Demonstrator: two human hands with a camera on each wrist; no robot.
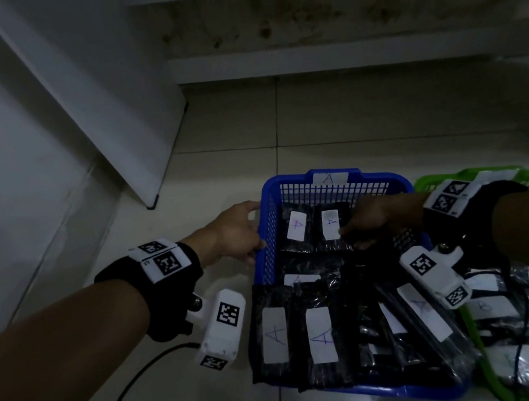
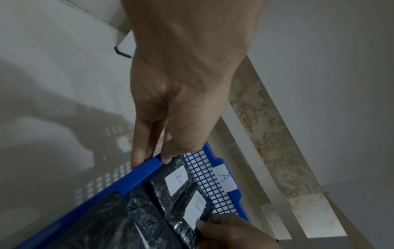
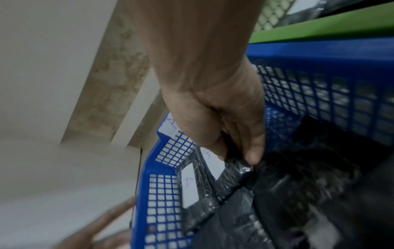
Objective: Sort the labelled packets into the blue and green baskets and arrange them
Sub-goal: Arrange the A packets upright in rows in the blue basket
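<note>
A blue mesh basket (image 1: 379, 179) tagged "A" sits on the tiled floor with several black packets bearing white "A" labels inside. My left hand (image 1: 237, 235) grips its left rim (image 2: 140, 175), thumb inside and fingers outside. Deep in the basket, my right hand (image 1: 373, 221) pinches the near end of a black "A" packet (image 1: 331, 224), which lies beside another "A" packet (image 1: 296, 226) at the far wall. The right wrist view shows thumb and fingers clamped on that packet (image 3: 234, 175). More "A" packets (image 1: 320, 333) overhang the near edge. The green basket (image 1: 433, 181) touches the blue one's right side.
The green basket holds several labelled packets (image 1: 491, 306), one of them marked "B". A white panel (image 1: 95, 105) leans at the left and a raised ledge (image 1: 336, 50) runs along the back wall. A black cable (image 1: 124, 396) trails over the floor tiles at the lower left.
</note>
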